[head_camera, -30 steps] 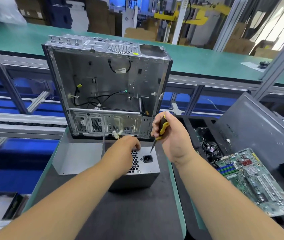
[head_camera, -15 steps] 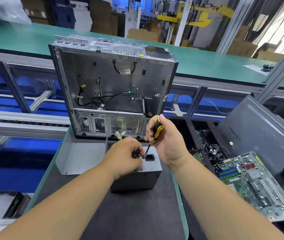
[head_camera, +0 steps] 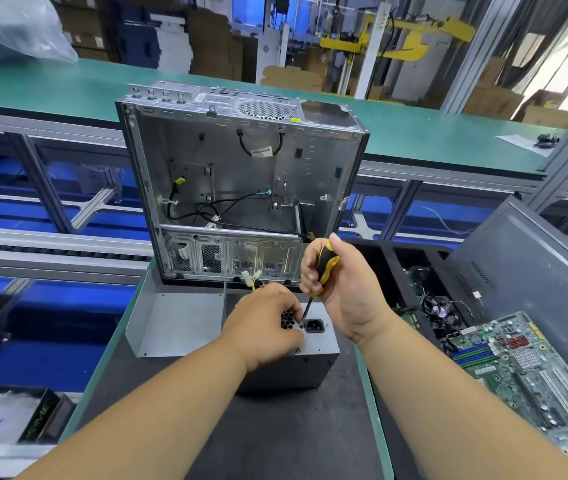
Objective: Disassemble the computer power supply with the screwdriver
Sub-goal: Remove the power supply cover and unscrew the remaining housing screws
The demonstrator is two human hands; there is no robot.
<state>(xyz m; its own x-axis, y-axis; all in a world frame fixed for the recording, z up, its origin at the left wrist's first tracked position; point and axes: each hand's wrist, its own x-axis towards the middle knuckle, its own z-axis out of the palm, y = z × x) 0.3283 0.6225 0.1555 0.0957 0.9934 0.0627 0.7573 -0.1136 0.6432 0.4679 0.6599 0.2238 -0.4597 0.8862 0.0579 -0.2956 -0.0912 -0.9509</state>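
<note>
Your right hand (head_camera: 341, 289) grips the screwdriver (head_camera: 324, 268) by its yellow-and-black handle, fingers curled round it, thumb up along the top. The shaft slants down and left; its tip sits on the top face of the power supply (head_camera: 305, 355), just left of the black power socket (head_camera: 314, 325) and beside the honeycomb vent (head_camera: 287, 320). You can't tell if the tip is seated in a screw, too small.

Your left hand (head_camera: 265, 327) rests on top of the power supply, fingers curled down, fingertips touching the shaft near its tip. Whether it actually pinches the shaft is unclear.

The power supply is a grey metal box standing on the dark mat (head_camera: 275, 438), centre of the bench, right in front of you. One screw (head_camera: 297, 350) shows on its near top edge. A white connector with yellow wires (head_camera: 251, 277) pokes up behind your left hand.

Just behind the supply stands an open computer case (head_camera: 241, 188), upright, gutted, loose black cables inside. A bent grey metal panel (head_camera: 175, 323) lies left of the supply, touching the case base. To your right a green motherboard (head_camera: 525, 375) lies tilted, a dark case panel (head_camera: 535, 265) leaning behind it. A black bin with a fan and wires (head_camera: 438, 313) sits between the supply and the motherboard.
</note>
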